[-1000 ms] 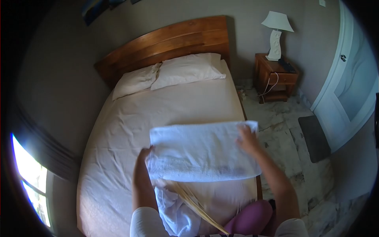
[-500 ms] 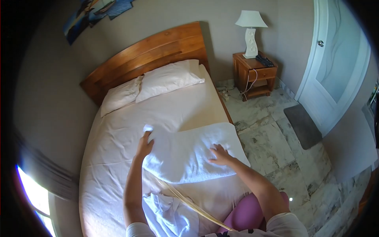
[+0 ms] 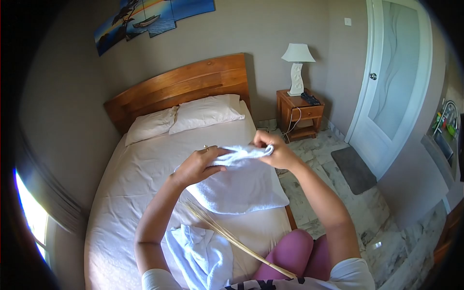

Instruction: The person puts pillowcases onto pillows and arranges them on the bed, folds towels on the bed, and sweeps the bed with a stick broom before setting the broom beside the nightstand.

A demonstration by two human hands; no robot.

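A white towel lies partly on the bed, with its upper edge lifted and bunched between my hands. My left hand grips the left end of that raised edge, fingers behind the cloth and thumb apart below it. Curled round the right end, my right hand holds a rolled bit of the edge. The towel's lower part hangs down onto the sheet. Closer to my body, a second white cloth lies crumpled on the bed. Beside it runs a bundle of thin straw-coloured strands, slanting towards my lap.
The bed has a pale sheet, two pillows and a wooden headboard. To the right stand a nightstand with a lamp, a grey mat and a white door. A curtain hangs at left.
Both hands have come up off the bed and together, raising the towel's upper edge. My right hand, spread on the towel before, now grips it. The view has tilted upward.
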